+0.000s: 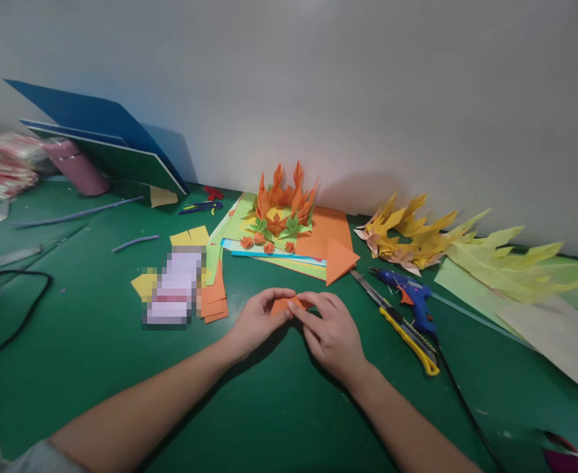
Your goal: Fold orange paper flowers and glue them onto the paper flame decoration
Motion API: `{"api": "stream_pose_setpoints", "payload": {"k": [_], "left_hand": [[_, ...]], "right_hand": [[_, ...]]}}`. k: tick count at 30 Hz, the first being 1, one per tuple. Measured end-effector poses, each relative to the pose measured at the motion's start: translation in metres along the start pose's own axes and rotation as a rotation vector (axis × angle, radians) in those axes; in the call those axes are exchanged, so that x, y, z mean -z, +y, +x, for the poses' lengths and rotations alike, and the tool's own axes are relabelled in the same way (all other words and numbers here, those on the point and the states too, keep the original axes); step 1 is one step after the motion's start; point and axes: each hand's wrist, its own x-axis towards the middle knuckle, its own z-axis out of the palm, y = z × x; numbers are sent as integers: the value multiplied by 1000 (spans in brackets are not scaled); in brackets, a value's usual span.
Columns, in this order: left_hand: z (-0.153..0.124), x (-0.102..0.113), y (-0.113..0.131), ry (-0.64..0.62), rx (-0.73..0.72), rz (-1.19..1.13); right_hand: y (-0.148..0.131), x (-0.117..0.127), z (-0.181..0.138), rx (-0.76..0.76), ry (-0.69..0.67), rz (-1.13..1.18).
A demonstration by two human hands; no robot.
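Between my two hands is a small folded piece of orange paper, partly hidden by the fingers. My left hand pinches its left side between thumb and fingers. On the other side, my right hand grips it with the fingertips close to the left thumb. Both hands are just above the green table. Beyond them stands an orange folded-paper crown with green leaves, and small orange paper roses lie in front of it. An orange paper triangle rests just past my right hand.
Right of my hands lie a yellow utility knife and a blue glue gun with its cord. Yellow paper leaves sit behind them. To the left are a blurred-out phone-like object, orange paper slips and a pink bottle.
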Motion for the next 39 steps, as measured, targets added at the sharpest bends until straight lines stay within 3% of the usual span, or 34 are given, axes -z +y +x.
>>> {"api": "stream_pose_setpoints", "payload": {"k": [10, 15, 21, 24, 39], "left_hand": [[-1, 0, 2, -34, 31, -75], [-2, 0, 3, -45, -1, -82], [-3, -4, 2, -41, -159, 3], [-5, -6, -1, -54, -163, 63], [-9, -7, 0, -165, -97, 139]], "right_hand": [[2, 0, 0, 10, 1, -37], [2, -1, -1, -26, 44, 71], [5, -2, 0, -277, 154, 369], [6, -4, 1, -395, 142, 461], [4, -1, 4, -521, 7, 647]]}}
